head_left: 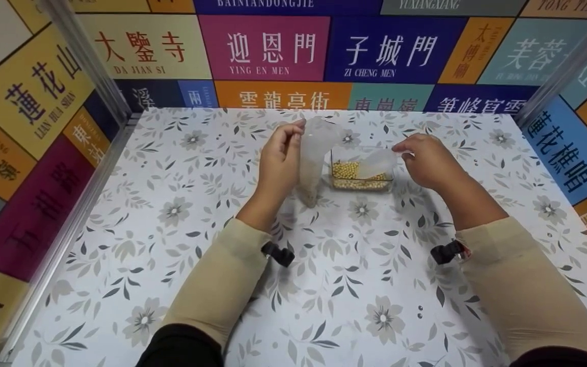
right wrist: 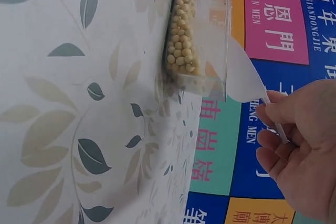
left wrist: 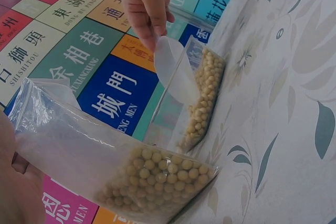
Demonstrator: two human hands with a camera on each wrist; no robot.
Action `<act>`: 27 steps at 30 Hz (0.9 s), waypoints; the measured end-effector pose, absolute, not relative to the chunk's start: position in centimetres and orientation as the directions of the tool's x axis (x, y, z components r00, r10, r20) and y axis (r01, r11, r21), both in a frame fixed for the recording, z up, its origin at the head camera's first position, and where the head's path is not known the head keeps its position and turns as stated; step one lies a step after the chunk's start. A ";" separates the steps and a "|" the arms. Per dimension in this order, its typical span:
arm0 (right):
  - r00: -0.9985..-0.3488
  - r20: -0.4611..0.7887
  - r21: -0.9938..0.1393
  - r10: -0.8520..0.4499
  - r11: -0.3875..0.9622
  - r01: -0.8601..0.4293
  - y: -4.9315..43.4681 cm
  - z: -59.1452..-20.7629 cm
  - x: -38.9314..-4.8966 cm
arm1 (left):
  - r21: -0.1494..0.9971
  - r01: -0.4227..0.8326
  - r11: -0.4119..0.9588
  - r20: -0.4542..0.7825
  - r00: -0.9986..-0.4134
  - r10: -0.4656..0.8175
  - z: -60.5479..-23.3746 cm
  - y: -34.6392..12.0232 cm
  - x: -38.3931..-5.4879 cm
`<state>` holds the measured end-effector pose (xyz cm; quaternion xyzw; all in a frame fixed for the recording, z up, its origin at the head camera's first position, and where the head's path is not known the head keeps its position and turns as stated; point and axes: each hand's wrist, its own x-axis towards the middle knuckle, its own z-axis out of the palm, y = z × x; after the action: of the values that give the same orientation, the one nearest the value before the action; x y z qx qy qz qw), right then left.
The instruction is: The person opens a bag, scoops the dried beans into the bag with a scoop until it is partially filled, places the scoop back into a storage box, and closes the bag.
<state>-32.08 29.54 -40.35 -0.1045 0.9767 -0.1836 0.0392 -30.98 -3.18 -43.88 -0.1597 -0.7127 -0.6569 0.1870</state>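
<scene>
My left hand (head_left: 279, 157) holds a clear zip bag (head_left: 314, 153) upright near its mouth. In the left wrist view, soybeans (left wrist: 157, 179) fill the lower part of this bag. Right beside it stands a clear rectangular container (head_left: 362, 186) with more soybeans (head_left: 345, 169) in it. My right hand (head_left: 428, 158) pinches the thin handle of a translucent white scoop (right wrist: 244, 77) between thumb and fingers. The scoop's blade slants down over the container's rim to the beans inside; its tip is partly hidden behind the container wall in the right wrist view.
The table (head_left: 324, 275) is covered with a white cloth of grey leaves and flowers. Behind it rises a wall of coloured panels (head_left: 265, 48) with printed characters. Side panels (head_left: 33, 102) and metal posts (head_left: 82, 56) flank the table.
</scene>
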 end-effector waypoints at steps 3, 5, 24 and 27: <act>-0.971 -0.031 -0.358 -0.239 0.909 -0.213 29.3 -40.5 -32.0 | 0.873 0.479 0.097 0.482 -0.876 -0.015 -43.9 -3.2 -31.0; -0.966 -0.032 -0.351 -0.255 0.908 -0.229 29.1 -40.7 -32.0 | 0.872 0.480 0.097 0.483 -0.875 -0.017 -43.9 -3.2 -31.0; -0.973 -0.107 -0.572 -0.205 0.813 -0.108 27.7 -44.0 -32.1 | 0.880 0.468 0.082 0.472 -0.881 -0.031 -43.8 -3.1 -31.0; -0.974 -0.132 -0.596 -0.183 0.800 -0.070 27.6 -44.3 -31.9 | 0.880 0.467 0.081 0.471 -0.882 -0.030 -43.8 -3.1 -31.0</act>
<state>-31.88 27.58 -44.26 -0.0669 0.9443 -0.3089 0.0916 -31.01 -3.11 -43.83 -0.1539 -0.7107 -0.6602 0.1881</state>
